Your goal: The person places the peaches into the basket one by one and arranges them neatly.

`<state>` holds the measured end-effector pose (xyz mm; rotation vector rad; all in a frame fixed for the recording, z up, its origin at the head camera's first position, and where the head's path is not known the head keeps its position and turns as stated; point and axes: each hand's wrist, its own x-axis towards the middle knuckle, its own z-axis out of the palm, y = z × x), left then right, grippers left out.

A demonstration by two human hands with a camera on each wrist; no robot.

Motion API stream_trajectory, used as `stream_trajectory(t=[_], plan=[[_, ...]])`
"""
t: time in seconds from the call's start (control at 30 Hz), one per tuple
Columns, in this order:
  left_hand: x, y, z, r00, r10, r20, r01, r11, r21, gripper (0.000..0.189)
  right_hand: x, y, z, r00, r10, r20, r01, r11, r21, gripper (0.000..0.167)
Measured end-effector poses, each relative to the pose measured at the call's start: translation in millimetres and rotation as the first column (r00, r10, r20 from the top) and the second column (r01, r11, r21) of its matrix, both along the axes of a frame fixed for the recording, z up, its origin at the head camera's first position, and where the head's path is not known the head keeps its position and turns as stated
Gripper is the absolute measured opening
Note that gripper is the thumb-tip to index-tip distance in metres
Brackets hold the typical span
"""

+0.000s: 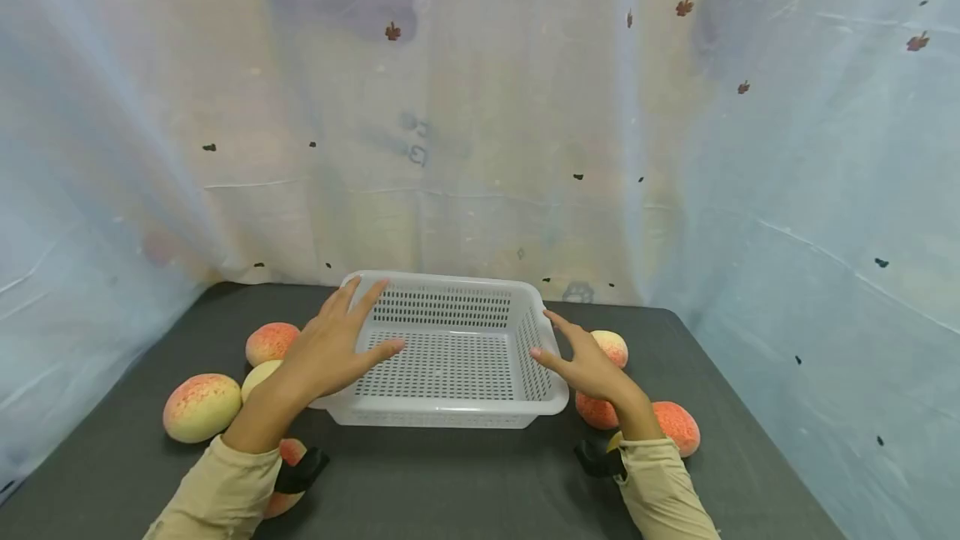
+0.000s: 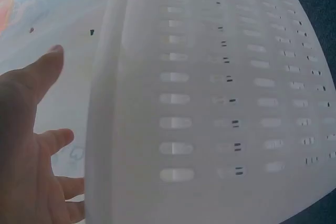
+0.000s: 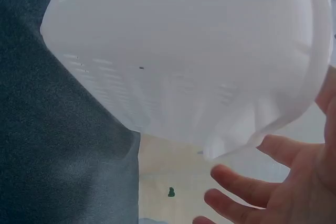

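A white plastic basket [image 1: 450, 409] with slotted walls and a perforated floor sits on the dark table, with nothing in it. My left hand [image 1: 326, 355] spreads over its left rim, fingers extended and thumb over the inside. In the left wrist view that hand [image 2: 29, 140] lies along the rim beside the slotted wall [image 2: 136, 103]. At the right rim is my right hand [image 1: 588, 363], its fingers apart and thumb toward the basket. The right wrist view has its fingertips [image 3: 223, 174] close by a basket corner [image 3: 236, 129], not wrapped round it.
Peaches lie on both sides: one red-yellow peach [image 1: 202, 408] and another peach [image 1: 272, 342] at left, a pale peach [image 1: 610, 346] and a red peach [image 1: 677, 427] at right. My forearms partly cover others. A patterned plastic curtain [image 1: 480, 148] hangs behind the dark table [image 1: 450, 482].
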<state>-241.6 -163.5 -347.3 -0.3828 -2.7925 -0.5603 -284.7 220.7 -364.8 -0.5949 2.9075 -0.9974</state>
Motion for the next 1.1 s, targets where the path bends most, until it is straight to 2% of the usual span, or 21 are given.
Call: stream_trajectory(t=[0.17, 0.47, 0.6, 0.83, 1.1], plan=[[0.5, -2.1, -0.3, 1.0, -0.024, 0.008, 0.024, 1.0, 0.009, 0.086, -1.4, 4.9, -3.0, 0.999, -0.012, 0.043, 0.014, 0.999, -0.04, 0.076], [13.7, -27.1, -0.5, 0.998, -0.031, 0.057, 0.028, 0.999, 0.047, 0.079, -3.5, 6.4, -8.6, 0.992, 0.117, 0.052, -0.109, 0.984, -0.137, 0.06], [17.9, -38.1, -2.6, 0.998, -0.016, 0.056, 0.013, 0.999, 0.05, 0.077, -5.2, 10.4, -10.0, 0.986, 0.162, 0.052, -0.151, 0.975, -0.166, 0.057], [20.0, -50.9, -1.0, 0.999, -0.035, 0.034, 0.034, 0.998, 0.049, 0.076, -6.8, 14.5, -9.1, 0.978, 0.203, 0.052, -0.188, 0.961, -0.202, 0.055], [24.5, -69.4, 4.6, 0.994, 0.004, 0.106, -0.013, 0.996, 0.084, 0.077, -9.5, 14.0, -7.5, 0.975, 0.217, 0.055, -0.201, 0.954, -0.221, 0.056]])
